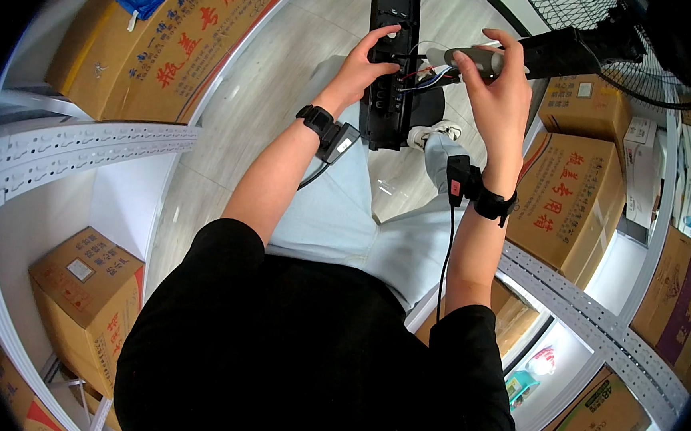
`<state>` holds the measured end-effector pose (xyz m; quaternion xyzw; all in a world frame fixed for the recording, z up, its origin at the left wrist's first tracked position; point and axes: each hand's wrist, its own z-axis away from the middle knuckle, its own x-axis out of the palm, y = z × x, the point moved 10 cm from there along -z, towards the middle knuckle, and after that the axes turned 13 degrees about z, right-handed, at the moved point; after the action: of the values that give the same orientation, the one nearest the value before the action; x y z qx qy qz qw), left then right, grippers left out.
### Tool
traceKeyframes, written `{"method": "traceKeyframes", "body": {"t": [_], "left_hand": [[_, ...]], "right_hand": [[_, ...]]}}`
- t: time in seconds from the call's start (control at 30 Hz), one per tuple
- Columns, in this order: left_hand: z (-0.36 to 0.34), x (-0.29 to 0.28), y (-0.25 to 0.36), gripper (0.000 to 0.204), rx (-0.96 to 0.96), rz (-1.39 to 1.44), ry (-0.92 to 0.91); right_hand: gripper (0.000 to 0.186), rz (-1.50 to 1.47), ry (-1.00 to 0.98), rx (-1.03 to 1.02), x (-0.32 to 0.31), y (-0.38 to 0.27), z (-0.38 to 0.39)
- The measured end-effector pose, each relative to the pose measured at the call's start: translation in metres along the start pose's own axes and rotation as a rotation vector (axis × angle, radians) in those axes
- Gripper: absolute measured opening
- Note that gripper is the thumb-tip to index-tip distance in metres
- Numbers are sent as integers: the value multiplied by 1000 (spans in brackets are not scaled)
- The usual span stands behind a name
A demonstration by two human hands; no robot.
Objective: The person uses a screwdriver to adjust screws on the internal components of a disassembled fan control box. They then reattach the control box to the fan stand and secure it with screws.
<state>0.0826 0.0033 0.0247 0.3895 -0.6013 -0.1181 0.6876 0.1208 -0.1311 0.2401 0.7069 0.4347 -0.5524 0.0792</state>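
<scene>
We count two hands, well apart. The left hand point(365, 69) has its thumb and forefinger spread over one long black housing point(387, 114); we cannot tell whether its other fingers grip underneath. The right hand point(498, 90) is closed around one grey handheld tool point(484, 63), its tip pointing left at the housing. That housing lies in front of us, above the knees, with several thin wires point(429, 80), red, blue and white among them, at its right side. Two black wrist straps point(492, 206) show, one per arm, and one white shoe point(445, 130). One wire fan cage point(584, 9) stands at upper right. Large red characters mark the upper-left carton point(163, 67) and the right-hand carton point(563, 199); the lower-left carton point(83, 301) carries red print and one white label. Green lettering marks the lower-right carton point(587, 425).
</scene>
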Motion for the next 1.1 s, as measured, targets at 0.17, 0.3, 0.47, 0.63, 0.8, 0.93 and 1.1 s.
{"method": "traceKeyframes", "body": {"t": [0.17,0.3,0.47,0.63,0.8,0.93,1.1], "left_hand": [[1,1,2,66,15,-6,3],[2,5,2,67,1,25,-5],[0,-1,1,67,29,-28,-12],[-1,1,-1,67,21,-6,-17],[1,0,1,66,16,-20,0],[-1,0,-2,66,1,12,-4],[0,-3,-2,65,11,0,-6]], "right_hand": [[41,192,86,-48,-2,1,-1],[45,-144,112,-109,1,9,2],[41,124,7,24,1,3,2],[43,-151,51,-57,1,12,0],[45,191,15,81,6,18,1],[45,43,118,-100,-4,9,2],[48,176,-98,45,7,8,3]]}}
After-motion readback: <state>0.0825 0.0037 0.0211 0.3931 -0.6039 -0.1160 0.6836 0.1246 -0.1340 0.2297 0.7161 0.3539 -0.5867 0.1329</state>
